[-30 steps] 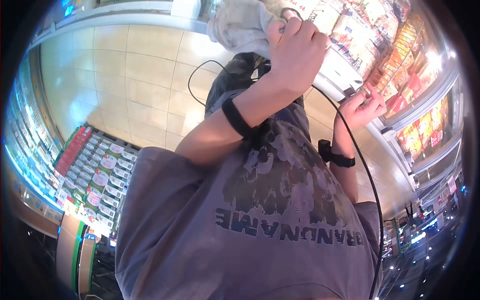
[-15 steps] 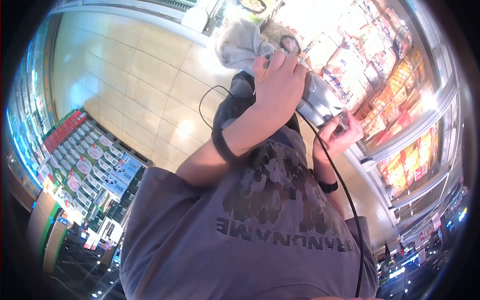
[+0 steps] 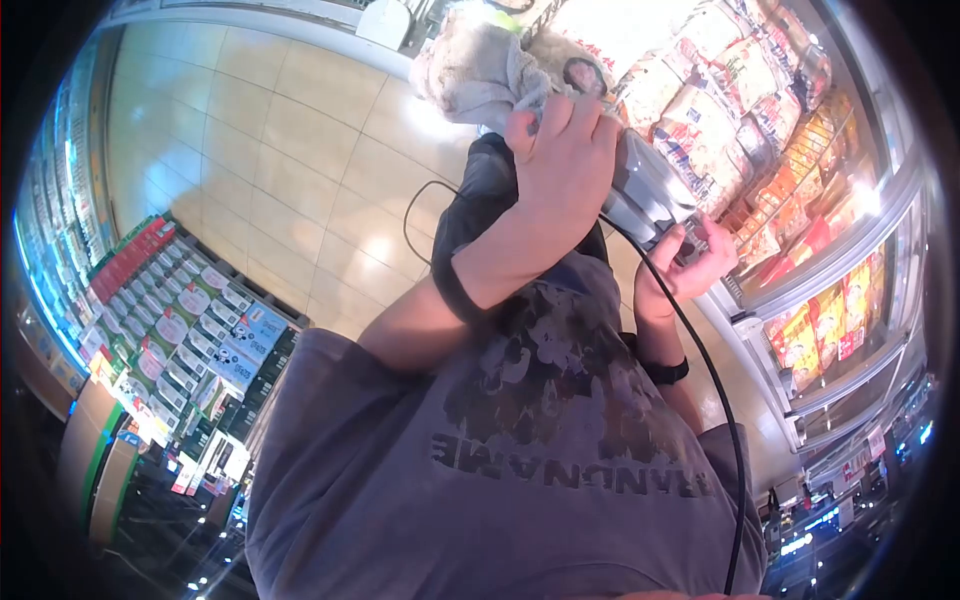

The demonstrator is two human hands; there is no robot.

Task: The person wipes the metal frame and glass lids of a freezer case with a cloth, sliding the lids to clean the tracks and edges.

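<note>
My left hand (image 3: 565, 165) has its fingers closed on a pale, stained, crumpled cloth (image 3: 475, 75) beside the lit freezer case. A smooth grey piece (image 3: 645, 180) lies between my two hands, along the near side of the case. My right hand (image 3: 690, 270) is at the end of this grey piece, thumb and fingers curled toward each other around something small and dark that I cannot make out. A black cable runs past its wrist.
Bagged goods (image 3: 700, 135) and orange packets (image 3: 775, 205) fill the bright case. More packets show behind lower glass (image 3: 825, 325) at right. A rack of price labels (image 3: 185, 330) stands at left on the tiled floor (image 3: 275, 120). A thin cable loops near my leg.
The case and cloth sit slightly higher and more of the grey piece shows. My right hand has shifted a little right and down. My left hand still holds the cloth.
</note>
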